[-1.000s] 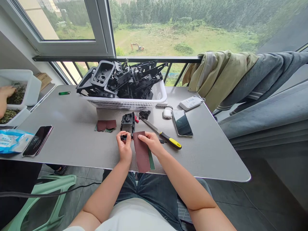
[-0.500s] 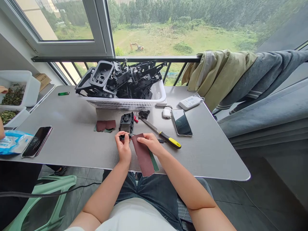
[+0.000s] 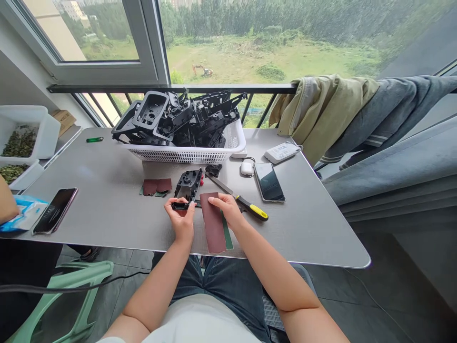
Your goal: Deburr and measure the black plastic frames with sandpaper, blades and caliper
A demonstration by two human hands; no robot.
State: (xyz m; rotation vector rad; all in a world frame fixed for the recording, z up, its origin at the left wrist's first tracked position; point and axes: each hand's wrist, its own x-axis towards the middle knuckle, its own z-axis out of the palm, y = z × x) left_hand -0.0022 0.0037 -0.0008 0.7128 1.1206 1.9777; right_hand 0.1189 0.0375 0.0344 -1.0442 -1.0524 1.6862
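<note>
Showing matt black on the moulded plastic parts (image 3: 178,121) and the small plastic piece (image 3: 180,206); forming a white lattice on the basket (image 3: 185,155); running dark maroon along the sandpaper sheet (image 3: 213,223), green along the strip (image 3: 227,236) beneath; glowing yellow and black on the utility knife (image 3: 257,213); spreading brushed grey over the counter (image 3: 107,190); hanging olive on the jacket (image 3: 321,109), slate-grey with white stripes on the sleeve (image 3: 374,139).

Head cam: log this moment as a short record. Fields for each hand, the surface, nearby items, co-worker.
left hand: holds a small black plastic part
right hand: rests on a maroon sandpaper strip
surface: grey metal table
nearby: yellow-handled utility knife; black plastic parts in a white basket
co-worker: arm at left edge
</note>
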